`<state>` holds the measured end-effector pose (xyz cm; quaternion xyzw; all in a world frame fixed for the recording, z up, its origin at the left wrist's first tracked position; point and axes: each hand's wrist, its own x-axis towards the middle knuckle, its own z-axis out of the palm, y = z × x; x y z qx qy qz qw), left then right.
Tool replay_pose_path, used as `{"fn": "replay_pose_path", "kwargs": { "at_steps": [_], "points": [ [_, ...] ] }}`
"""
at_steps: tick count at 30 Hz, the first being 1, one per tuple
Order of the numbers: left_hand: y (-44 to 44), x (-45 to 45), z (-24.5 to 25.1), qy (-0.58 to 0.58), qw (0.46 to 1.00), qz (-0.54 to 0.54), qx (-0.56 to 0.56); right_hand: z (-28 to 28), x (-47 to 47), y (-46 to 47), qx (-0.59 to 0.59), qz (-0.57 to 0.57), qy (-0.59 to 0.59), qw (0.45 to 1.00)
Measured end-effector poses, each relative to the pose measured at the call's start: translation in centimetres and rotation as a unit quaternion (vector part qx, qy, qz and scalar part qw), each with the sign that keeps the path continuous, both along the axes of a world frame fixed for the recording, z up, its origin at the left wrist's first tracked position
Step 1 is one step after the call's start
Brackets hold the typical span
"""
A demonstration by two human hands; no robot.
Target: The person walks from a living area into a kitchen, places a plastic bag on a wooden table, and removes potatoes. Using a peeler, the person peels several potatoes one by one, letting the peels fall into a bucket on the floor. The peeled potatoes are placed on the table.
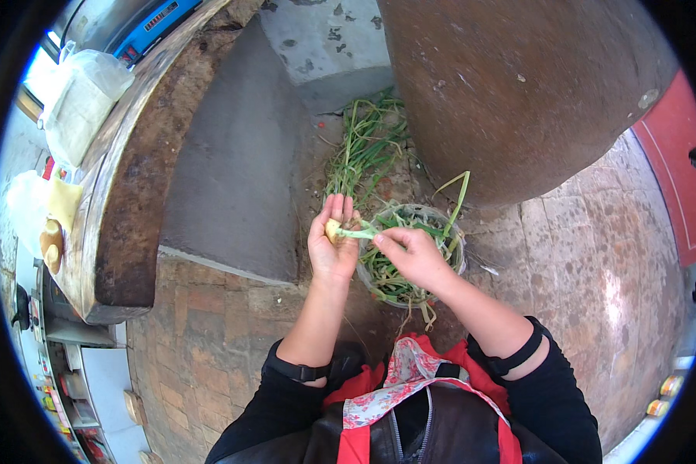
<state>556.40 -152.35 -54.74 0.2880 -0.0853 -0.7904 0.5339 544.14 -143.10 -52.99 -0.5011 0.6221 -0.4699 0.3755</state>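
Note:
My left hand is palm up, with a pale yellowish root or bulb resting by its fingers. A green stalk runs from beside the bulb to my right hand, whose thumb and forefinger pinch it. Whether stalk and bulb are joined I cannot tell. Below my right hand stands a round bucket filled with green leaves and stalk scraps; one bent stalk sticks up at its right side. Beyond my hands a heap of long green stalks lies on the floor.
A large brown rounded vessel or structure bulges at the upper right, close past the bucket. On the left, a thick wooden slab bears a plastic bag and ginger-like roots. A grey wall stands under the slab.

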Motion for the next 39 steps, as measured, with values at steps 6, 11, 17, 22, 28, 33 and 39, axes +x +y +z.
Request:
{"fn": "replay_pose_path", "kwargs": {
  "at_steps": [6, 11, 17, 22, 28, 33, 39],
  "points": [
    [1.0, -0.3, 1.3, 0.006, 0.999, -0.043, -0.016, 0.6, 1.0, 0.2, 0.036, 0.036, -0.049, 0.997],
    [1.1, 0.1, 0.4, -0.001, 1.0, -0.019, -0.013, 1.0, 1.5, 0.5, 0.012, 0.074, -0.01, 0.997],
    [0.6, 1.4, -1.9, 0.033, 0.998, -0.024, -0.047, 1.5, 2.2, 1.5, 0.028, 0.126, 0.036, 0.991],
    [0.9, 0.6, -0.2, 0.043, 0.996, 0.0, -0.084, 1.7, 0.1, 0.7, 0.046, 0.109, -0.064, 0.991],
    [2.0, -1.0, 1.2, -0.088, 0.991, 0.073, -0.073, 1.2, 0.7, 0.2, 0.023, 0.076, -0.063, 0.995],
    [1.4, 0.5, -0.2, -0.019, 0.994, 0.075, -0.079, 1.8, 1.9, 1.3, 0.028, 0.133, -0.004, 0.991],
    [0.6, 0.7, -0.4, 0.112, 0.993, -0.03, -0.035, 3.0, -0.4, 1.3, 0.03, 0.194, 0.041, 0.98]
  ]
}}
